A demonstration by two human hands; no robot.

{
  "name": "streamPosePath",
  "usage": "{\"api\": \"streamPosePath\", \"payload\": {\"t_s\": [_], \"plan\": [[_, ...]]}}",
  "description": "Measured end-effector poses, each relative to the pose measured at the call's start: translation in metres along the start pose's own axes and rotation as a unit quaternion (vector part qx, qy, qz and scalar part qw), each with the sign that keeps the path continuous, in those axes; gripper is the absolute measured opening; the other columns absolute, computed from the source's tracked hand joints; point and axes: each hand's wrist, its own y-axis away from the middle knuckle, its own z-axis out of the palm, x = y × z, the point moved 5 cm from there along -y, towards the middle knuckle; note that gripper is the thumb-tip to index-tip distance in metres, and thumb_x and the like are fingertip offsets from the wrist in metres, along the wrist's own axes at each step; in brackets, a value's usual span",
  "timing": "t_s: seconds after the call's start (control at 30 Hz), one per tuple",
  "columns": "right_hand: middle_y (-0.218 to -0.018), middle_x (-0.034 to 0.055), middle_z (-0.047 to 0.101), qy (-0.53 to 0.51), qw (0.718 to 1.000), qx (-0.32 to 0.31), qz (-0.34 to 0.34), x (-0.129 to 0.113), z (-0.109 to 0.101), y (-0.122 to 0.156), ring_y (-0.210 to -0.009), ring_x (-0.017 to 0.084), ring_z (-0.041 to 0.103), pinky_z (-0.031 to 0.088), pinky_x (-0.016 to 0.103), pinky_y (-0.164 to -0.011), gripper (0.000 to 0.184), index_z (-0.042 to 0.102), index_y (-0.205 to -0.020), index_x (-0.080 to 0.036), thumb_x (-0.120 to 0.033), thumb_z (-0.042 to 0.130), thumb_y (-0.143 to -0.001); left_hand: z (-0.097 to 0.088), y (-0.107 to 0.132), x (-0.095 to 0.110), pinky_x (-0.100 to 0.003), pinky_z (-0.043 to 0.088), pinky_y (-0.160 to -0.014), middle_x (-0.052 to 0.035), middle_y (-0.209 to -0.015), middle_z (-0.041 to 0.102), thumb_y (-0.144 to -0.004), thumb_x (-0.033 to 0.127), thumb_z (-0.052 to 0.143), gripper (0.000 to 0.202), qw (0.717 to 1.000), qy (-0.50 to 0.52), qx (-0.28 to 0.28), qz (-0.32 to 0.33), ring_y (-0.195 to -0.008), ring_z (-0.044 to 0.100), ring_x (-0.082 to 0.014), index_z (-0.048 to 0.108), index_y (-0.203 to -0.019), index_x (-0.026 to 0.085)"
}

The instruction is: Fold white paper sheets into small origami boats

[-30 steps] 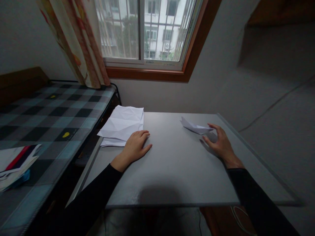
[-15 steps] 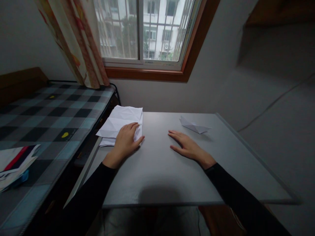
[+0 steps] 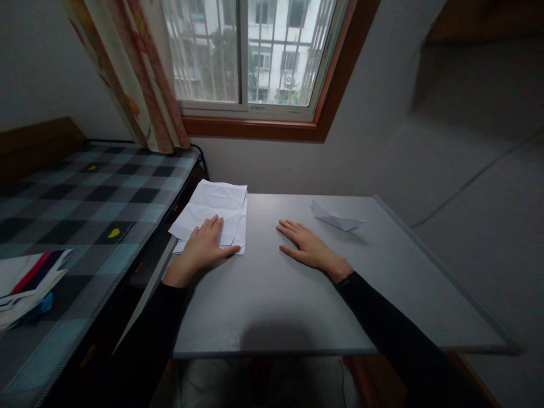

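My left hand [image 3: 204, 246] lies flat with fingers stretched out on a small stack of creased white paper sheets [image 3: 215, 207] at the table's far left corner. My right hand [image 3: 305, 248] rests open, palm down, on the bare grey table [image 3: 297, 306] just right of the sheets and holds nothing. A folded white paper boat [image 3: 335, 217] sits alone further right, near the far edge, clear of both hands.
A bed with a checked blue and black cover [image 3: 80, 198] runs along the left, with papers [image 3: 25, 283] on its near end. A patterned curtain [image 3: 140, 73] and a window [image 3: 250, 56] are behind the table. The wall is close on the right.
My right hand let go of the paper boat and moved left across the table toward the sheets. My left hand slid up and left onto the stack of paper.
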Motion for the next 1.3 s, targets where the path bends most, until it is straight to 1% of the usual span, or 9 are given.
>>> {"api": "streamPosePath", "payload": {"t_s": [0.13, 0.37, 0.47, 0.63, 0.83, 0.93, 1.03, 1.13, 1.3], "plan": [[-0.182, 0.01, 0.04, -0.013, 1.0, 0.007, 0.002, 0.001, -0.001, 0.001, -0.169, 0.035, 0.038, 0.031, 0.061, -0.139, 0.073, 0.047, -0.174, -0.028, -0.064, 0.057, -0.111, -0.001, 0.0, -0.004, -0.064, 0.039, -0.131, -0.0249, -0.182, 0.033, -0.089, 0.062, 0.079, 0.103, 1.0, 0.017, -0.004, 0.015, -0.168, 0.036, -0.0451, 0.04, -0.171, 0.013], [-0.18, 0.0103, 0.044, -0.029, 0.999, 0.026, -0.009, 0.0, -0.002, 0.002, -0.167, 0.035, 0.042, 0.033, 0.064, -0.138, 0.067, 0.051, -0.171, -0.031, -0.06, 0.059, -0.111, -0.013, 0.001, 0.006, -0.05, 0.055, -0.119, -0.016, -0.166, 0.06, -0.104, 0.03, 0.061, 0.044, 0.998, -0.035, 0.045, 0.037, -0.146, 0.065, -0.0362, 0.071, -0.146, 0.021], [-0.176, 0.0127, 0.051, -0.051, 0.998, 0.042, -0.014, -0.001, -0.004, 0.001, -0.165, 0.036, 0.046, 0.034, 0.065, -0.137, 0.062, 0.057, -0.166, -0.028, -0.055, 0.061, -0.11, -0.021, 0.003, 0.016, -0.047, 0.058, -0.112, -0.0105, -0.157, 0.07, -0.111, 0.028, 0.053, 0.037, 0.994, -0.032, 0.102, 0.034, -0.135, 0.073, -0.0332, 0.076, -0.14, 0.026], [-0.156, 0.0154, 0.07, -0.152, 0.982, 0.104, 0.031, 0.002, -0.015, 0.002, -0.145, 0.035, 0.067, 0.05, 0.061, -0.126, 0.054, 0.06, -0.159, -0.026, -0.051, 0.058, -0.112, -0.023, 0.013, 0.053, -0.047, 0.058, -0.112, -0.0083, -0.149, 0.076, -0.112, 0.029, 0.055, 0.037, 0.979, 0.002, 0.168, 0.118, -0.131, 0.074, -0.032, 0.076, -0.142, 0.027], [-0.138, 0.0104, 0.079, -0.248, 0.951, 0.167, 0.075, 0.008, -0.022, 0.003, -0.128, 0.031, 0.075, 0.055, 0.058, -0.118, 0.051, 0.051, -0.162, -0.034, -0.048, 0.055, -0.114, 0.004, 0.027, 0.114, -0.052, 0.058, -0.115, -0.0139, -0.152, 0.073, -0.104, 0.022, 0.067, 0.042, 0.96, 0.012, 0.121, 0.251, -0.136, 0.071, -0.0334, 0.07, -0.145, 0.022], [-0.143, 0.0125, 0.075, -0.24, 0.945, 0.206, 0.082, 0.011, -0.022, 0.003, -0.127, 0.031, 0.074, 0.056, 0.059, -0.117, 0.054, 0.054, -0.159, -0.032, -0.047, 0.065, -0.108, 0.019, 0.035, 0.134, -0.052, 0.058, -0.117, -0.0157, -0.154, 0.071, -0.111, 0.031, 0.06, 0.038, 0.956, 0.029, 0.093, 0.277, -0.139, 0.07, -0.0333, 0.068, -0.147, 0.02], [-0.151, 0.014, 0.07, -0.21, 0.948, 0.227, 0.077, 0.01, -0.022, 0.003, -0.135, 0.032, 0.07, 0.053, 0.06, -0.122, 0.055, 0.059, -0.156, -0.029, -0.044, 0.071, -0.104, 0.027, 0.045, 0.146, -0.054, 0.05, -0.128, -0.0192, -0.164, 0.062, -0.113, 0.052, 0.056, 0.055, 0.948, 0.067, 0.059, 0.306, -0.154, 0.058, -0.0366, 0.063, -0.154, 0.015], [-0.159, 0.0128, 0.066, -0.181, 0.963, 0.195, 0.045, 0.004, -0.022, 0.002, -0.149, 0.032, 0.062, 0.046, 0.059, -0.13, 0.057, 0.059, -0.159, -0.03, -0.043, 0.07, -0.105, 0.025, 0.05, 0.146, -0.052, 0.045, -0.133, -0.0174, -0.173, 0.053, -0.111, 0.066, 0.053, 0.071, 0.941, 0.13, 0.015, 0.313, -0.162, 0.05, -0.0344, 0.057, -0.161, 0.017], [-0.177, 0.0128, 0.049, -0.075, 0.996, 0.056, -0.007, -0.008, -0.011, -0.001, -0.164, 0.034, 0.047, 0.035, 0.062, -0.137, 0.065, 0.051, -0.17, -0.03, -0.053, 0.059, -0.111, 0.007, 0.033, 0.122, -0.05, 0.042, -0.135, -0.0119, -0.165, 0.064, -0.115, 0.056, 0.049, 0.055, 0.951, 0.174, 0.044, 0.252, -0.154, 0.06, -0.0289, 0.064, -0.156, 0.022]]}}
